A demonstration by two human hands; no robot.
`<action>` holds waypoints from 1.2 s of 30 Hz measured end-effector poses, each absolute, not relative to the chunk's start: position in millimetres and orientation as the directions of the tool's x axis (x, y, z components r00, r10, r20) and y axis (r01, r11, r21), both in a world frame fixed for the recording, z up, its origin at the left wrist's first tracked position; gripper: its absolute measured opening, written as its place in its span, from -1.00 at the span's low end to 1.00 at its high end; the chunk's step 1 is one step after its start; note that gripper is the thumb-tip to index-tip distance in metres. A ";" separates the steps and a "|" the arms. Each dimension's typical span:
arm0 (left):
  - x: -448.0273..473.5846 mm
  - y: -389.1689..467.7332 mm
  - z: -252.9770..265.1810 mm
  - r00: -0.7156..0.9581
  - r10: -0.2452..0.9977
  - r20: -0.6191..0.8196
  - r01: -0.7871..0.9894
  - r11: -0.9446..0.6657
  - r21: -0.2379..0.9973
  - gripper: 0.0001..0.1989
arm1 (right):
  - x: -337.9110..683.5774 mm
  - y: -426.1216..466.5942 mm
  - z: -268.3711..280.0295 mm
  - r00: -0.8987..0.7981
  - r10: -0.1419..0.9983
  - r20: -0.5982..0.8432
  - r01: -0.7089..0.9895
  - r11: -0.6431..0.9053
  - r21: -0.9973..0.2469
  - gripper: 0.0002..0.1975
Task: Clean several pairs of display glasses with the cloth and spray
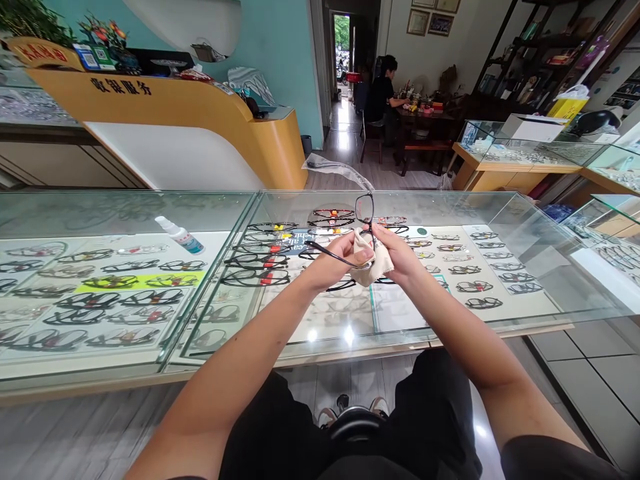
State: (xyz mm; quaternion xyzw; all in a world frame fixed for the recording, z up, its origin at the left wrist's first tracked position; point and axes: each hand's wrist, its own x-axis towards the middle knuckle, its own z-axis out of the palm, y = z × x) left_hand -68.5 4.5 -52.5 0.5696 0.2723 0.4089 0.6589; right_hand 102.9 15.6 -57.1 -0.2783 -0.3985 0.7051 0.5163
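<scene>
Above the glass counter I hold a pair of dark-framed glasses (pixel 371 198) and a cream cleaning cloth (pixel 373 265) between both hands. My left hand (pixel 337 259) is closed on the cloth where it wraps around one lens, and a dark temple arm sticks out over that hand to the left. My right hand (pixel 393 248) grips the glasses near the bridge, with cloth under its fingers. The other lens stands clear of the cloth. A clear plastic sleeve (pixel 345 172) covers the far temple arm. The cloth hides the near lens.
Under the counter's glass top (pixel 320 327) lie rows of glasses (pixel 257 277). A spray bottle (pixel 181 236) lies tilted on the left glass. A person (pixel 384 100) sits at a table at the back. Beyond the counter stands a yellow cash desk (pixel 277 143).
</scene>
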 end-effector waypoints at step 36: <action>-67.5 11.8 -59.5 0.323 0.915 0.241 -0.094 -0.222 0.970 -0.33 | 98.0 9.4 -47.1 -0.175 0.985 0.007 -0.562 -0.094 -0.821 -0.52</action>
